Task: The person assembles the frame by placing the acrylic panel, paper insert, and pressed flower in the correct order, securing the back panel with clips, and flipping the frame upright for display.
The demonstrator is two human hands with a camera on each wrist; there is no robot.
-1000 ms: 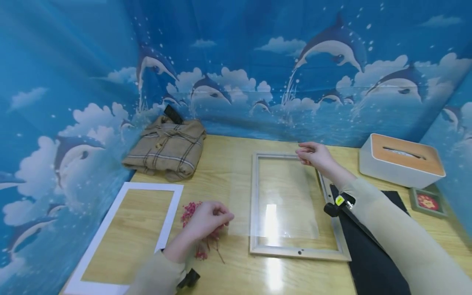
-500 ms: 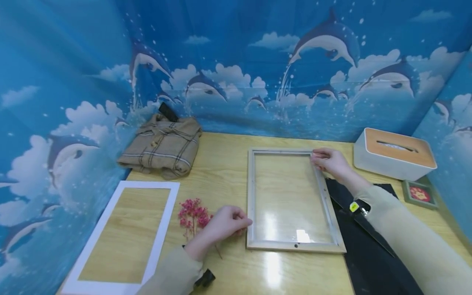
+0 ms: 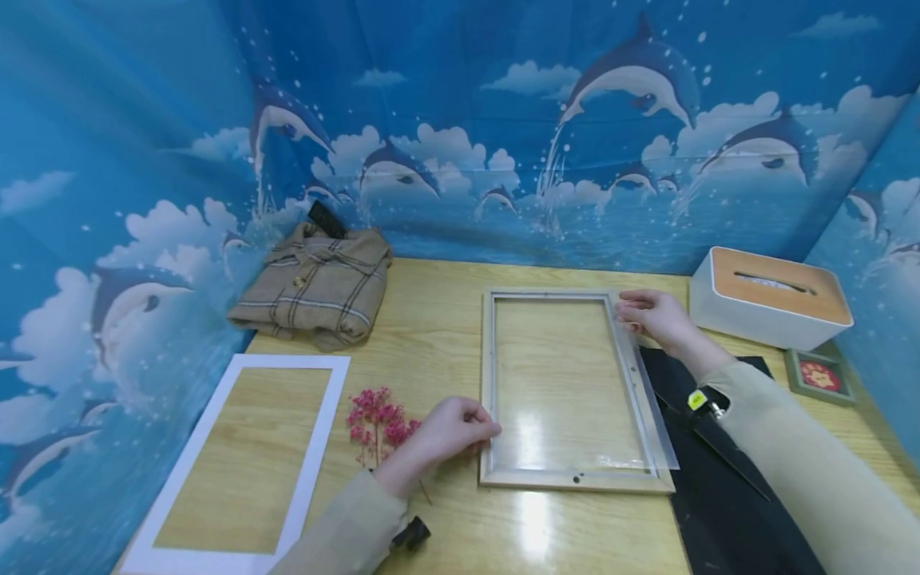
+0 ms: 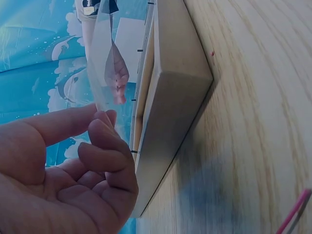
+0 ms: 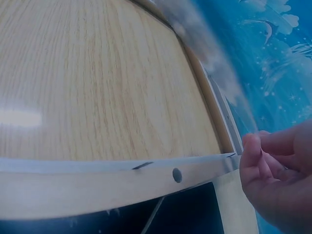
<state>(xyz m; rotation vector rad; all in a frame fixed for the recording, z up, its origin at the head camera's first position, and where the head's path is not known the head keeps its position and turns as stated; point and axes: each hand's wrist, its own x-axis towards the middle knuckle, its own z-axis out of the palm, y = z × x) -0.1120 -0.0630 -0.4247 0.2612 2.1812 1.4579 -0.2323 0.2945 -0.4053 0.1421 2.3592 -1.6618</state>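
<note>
A wooden picture frame [image 3: 546, 479] lies flat on the table, its opening showing the wood beneath. Over it is a clear plastic sheet [image 3: 663, 451], its right edge reaching past the frame's right rail. My left hand [image 3: 451, 431] pinches one edge of the sheet between thumb and fingers by the frame's left rail; the left wrist view shows the sheet [image 4: 101, 63] rising from the fingertips. At the frame's far right corner, my right hand [image 3: 660, 321] pinches the other side of the sheet. The right wrist view shows the sheet [image 5: 222, 68] curving up from those fingers.
Pink dried flowers [image 3: 377, 419] lie left of the frame, partly behind my left hand. Further left is a white mat [image 3: 287, 362]. A folded plaid shirt [image 3: 316, 291] sits behind. On the right are a black board [image 3: 719, 519], a tissue box [image 3: 772, 311] and a small frame [image 3: 821, 377].
Both hands have carried the clear sheet to the right, from hanging past the frame's left rail to lying over the frame and past its right rail. In the last half second they moved only slightly.
</note>
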